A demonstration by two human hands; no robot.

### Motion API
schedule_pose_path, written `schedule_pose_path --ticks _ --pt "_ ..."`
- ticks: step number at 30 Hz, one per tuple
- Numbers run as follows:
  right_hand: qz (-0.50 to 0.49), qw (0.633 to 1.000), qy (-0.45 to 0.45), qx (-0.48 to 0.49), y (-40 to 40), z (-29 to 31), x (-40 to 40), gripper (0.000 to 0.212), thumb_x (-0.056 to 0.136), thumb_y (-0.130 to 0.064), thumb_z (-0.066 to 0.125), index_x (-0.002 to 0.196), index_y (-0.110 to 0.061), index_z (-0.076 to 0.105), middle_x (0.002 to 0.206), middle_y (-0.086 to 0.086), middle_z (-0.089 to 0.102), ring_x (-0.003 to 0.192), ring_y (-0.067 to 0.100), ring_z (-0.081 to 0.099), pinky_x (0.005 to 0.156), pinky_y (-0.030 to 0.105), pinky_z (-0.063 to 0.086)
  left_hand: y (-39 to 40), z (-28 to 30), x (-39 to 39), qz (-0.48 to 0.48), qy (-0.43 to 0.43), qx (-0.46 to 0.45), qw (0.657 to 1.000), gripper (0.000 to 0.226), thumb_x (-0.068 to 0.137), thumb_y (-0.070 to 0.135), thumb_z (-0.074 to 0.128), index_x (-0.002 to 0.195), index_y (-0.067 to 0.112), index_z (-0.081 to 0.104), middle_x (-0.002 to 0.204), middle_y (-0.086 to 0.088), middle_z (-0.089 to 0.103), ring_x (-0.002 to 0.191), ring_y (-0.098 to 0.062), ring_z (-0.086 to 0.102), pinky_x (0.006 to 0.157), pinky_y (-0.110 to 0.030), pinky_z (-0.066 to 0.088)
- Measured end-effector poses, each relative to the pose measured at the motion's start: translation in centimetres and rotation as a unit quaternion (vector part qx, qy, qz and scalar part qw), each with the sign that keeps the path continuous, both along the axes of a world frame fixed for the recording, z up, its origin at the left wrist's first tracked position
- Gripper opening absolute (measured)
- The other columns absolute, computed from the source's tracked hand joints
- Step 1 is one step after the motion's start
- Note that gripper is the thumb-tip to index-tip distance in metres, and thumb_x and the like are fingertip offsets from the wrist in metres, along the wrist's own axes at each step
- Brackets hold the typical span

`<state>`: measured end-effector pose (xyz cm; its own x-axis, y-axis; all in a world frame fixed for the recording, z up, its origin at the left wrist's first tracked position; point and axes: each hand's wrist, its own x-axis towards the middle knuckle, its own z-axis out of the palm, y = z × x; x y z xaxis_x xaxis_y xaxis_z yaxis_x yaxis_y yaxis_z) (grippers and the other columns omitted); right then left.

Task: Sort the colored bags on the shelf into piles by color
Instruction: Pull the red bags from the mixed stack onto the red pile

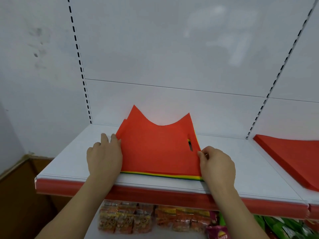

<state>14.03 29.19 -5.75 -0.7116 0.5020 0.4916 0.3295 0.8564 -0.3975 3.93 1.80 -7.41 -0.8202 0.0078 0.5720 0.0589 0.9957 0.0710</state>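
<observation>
White metal shelf (72, 163) with a red front strip carries the work. Left hand (104, 156) lies at the left edge of a mixed stack of bags (155, 149), fingers fairly straight and close together, fingertips touching the edge of the red bag on top; it holds nothing. Between the 2 hands sits the stack itself, flat on the shelf, its far corners curling up toward the back panel (172, 49). Thin yellow and green edges (172, 175) show under the red layers along the near side, between the wrists. A cut-out handle slot (190, 144) lies just beyond the right hand's fingertips. Right hand (217, 165) is at the stack's right edge, fingers curled, thumb and fingertips pinching the edge of the top red bag. Well to the right of that hand, past the slotted upright, a separate pile of red bags (290, 156) lies flat. Below both forearms, on the lower shelf, are packaged snacks (151, 219).
</observation>
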Motion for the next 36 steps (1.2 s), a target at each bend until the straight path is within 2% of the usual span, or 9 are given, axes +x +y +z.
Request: schedule_pose_path --ticks 2,5,10,12,14,21,29,33,36 --pt "0.005 0.999 0.054 -0.005 -0.1 0.3 0.6 0.018 0.093 -0.031 0.059 0.079 -0.022 0.066 0.069 -0.005 0.059 0.061 0.02 0.054 0.052 0.029 0.044 0.0 0.8 0.4 -0.019 0.02 0.006 1.0 0.034 0.102 0.024 0.04 0.117 0.005 0.063 0.109 -0.021 0.065 0.076 -0.04 0.06 0.06 -0.041 0.043" --pt "0.035 0.985 0.155 -0.073 -0.5 1.1 2.0 0.012 0.096 -0.029 0.056 0.088 -0.022 0.063 0.069 -0.009 0.061 0.057 0.007 0.051 0.053 0.025 0.041 0.5 2.2 1.8 -0.051 0.053 0.101 0.992 0.028 0.102 0.022 0.04 0.103 0.01 0.066 0.074 -0.008 0.06 0.061 -0.031 0.055 0.052 -0.034 0.04" --pt "0.063 0.967 0.217 -0.113 -0.6 0.9 4.2 0.031 0.099 -0.019 0.049 0.129 -0.023 0.054 0.075 -0.009 0.062 0.06 0.008 0.057 0.055 0.027 0.046 2.4 3.5 4.4 -0.132 0.066 0.249 0.957 0.039 0.1 0.021 0.044 0.139 0.024 0.043 0.075 0.002 0.061 0.059 -0.025 0.057 0.058 -0.037 0.048" --pt "0.068 0.964 0.24 -0.095 0.3 0.8 5.3 0.032 0.099 -0.011 0.048 0.127 -0.021 0.06 0.088 -0.006 0.066 0.074 0.012 0.062 0.069 0.026 0.051 3.2 3.2 4.9 -0.162 0.075 0.271 0.946 0.034 0.099 0.017 0.047 0.132 0.02 0.051 0.094 -0.003 0.068 0.075 -0.029 0.064 0.067 -0.042 0.053" --pt "0.064 0.963 0.255 -0.059 1.3 0.9 6.3 0.032 0.096 -0.004 0.046 0.118 -0.014 0.067 0.099 -0.003 0.066 0.087 0.01 0.06 0.079 0.016 0.046 4.2 2.8 5.3 -0.179 0.085 0.277 0.94 0.028 0.096 0.009 0.051 0.122 0.014 0.061 0.11 -0.006 0.067 0.086 -0.031 0.066 0.072 -0.041 0.052" --pt "0.01 0.965 0.252 -0.075 4.8 1.2 10.0 0.03 0.092 -0.004 0.057 0.119 -0.012 0.066 0.107 -0.011 0.058 0.098 -0.006 0.048 0.085 -0.005 0.03 9.9 2.3 7.1 -0.24 0.069 0.294 0.923 0.032 0.092 0.004 0.056 0.122 0.011 0.063 0.116 -0.004 0.063 0.096 -0.024 0.061 0.076 -0.032 0.046" --pt "-0.054 0.953 0.289 -0.07 13.3 1.4 14.9 0.027 0.089 -0.004 0.062 0.114 -0.013 0.069 0.105 -0.006 0.055 0.093 -0.003 0.047 0.08 -0.001 0.031 18.8 3.0 10.7 -0.291 0.059 0.295 0.908 0.035 0.09 0.003 0.058 0.123 0.011 0.063 0.116 -0.002 0.063 0.098 -0.019 0.06 0.08 -0.028 0.045" --pt "-0.072 0.949 0.297 -0.074 19.5 1.2 17.7 0.024 0.089 -0.006 0.062 0.111 -0.015 0.069 0.108 -0.001 0.059 0.094 0.005 0.051 0.081 0.019 0.037 25.1 3.5 13.4 -0.311 0.067 0.29 0.903 0.035 0.087 0.0 0.059 0.121 0.011 0.064 0.116 -0.003 0.062 0.099 -0.02 0.059 0.078 -0.029 0.045" --pt "-0.072 0.948 0.299 -0.078 25.2 1.1 19.8 0.024 0.089 -0.007 0.062 0.111 -0.015 0.069 0.109 -0.001 0.058 0.094 0.0 0.047 0.08 0.014 0.035 30.6 3.2 15.7 -0.315 0.061 0.29 0.902 0.036 0.089 0.001 0.059 0.123 0.011 0.064 0.12 -0.002 0.06 0.097 -0.013 0.055 0.078 -0.024 0.042"
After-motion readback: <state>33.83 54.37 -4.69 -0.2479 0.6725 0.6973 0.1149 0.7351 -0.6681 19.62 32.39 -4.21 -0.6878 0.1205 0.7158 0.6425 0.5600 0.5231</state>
